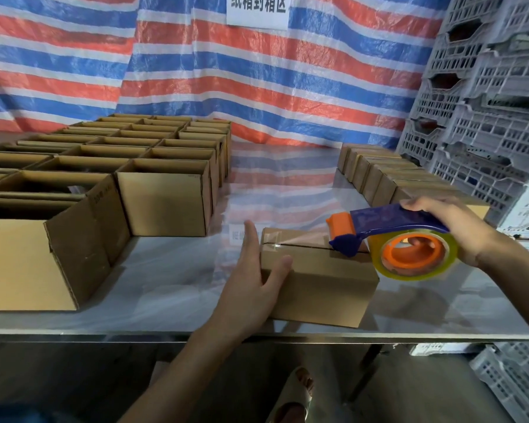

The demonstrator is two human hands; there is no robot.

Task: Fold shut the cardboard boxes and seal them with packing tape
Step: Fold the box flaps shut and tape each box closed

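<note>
A small closed cardboard box lies on the steel table near its front edge. My left hand rests against the box's left end, fingers straight, thumb on the near side. My right hand grips a blue and orange tape dispenser that carries a roll of clear tape. The dispenser's blue nose touches the box top at the seam. A strip of clear tape runs from the nose along the seam toward the left end.
Several open-topped cardboard boxes stand in rows at left and back left. A row of sealed boxes lines the right. Grey plastic crates are stacked at far right. A striped tarp hangs behind the table.
</note>
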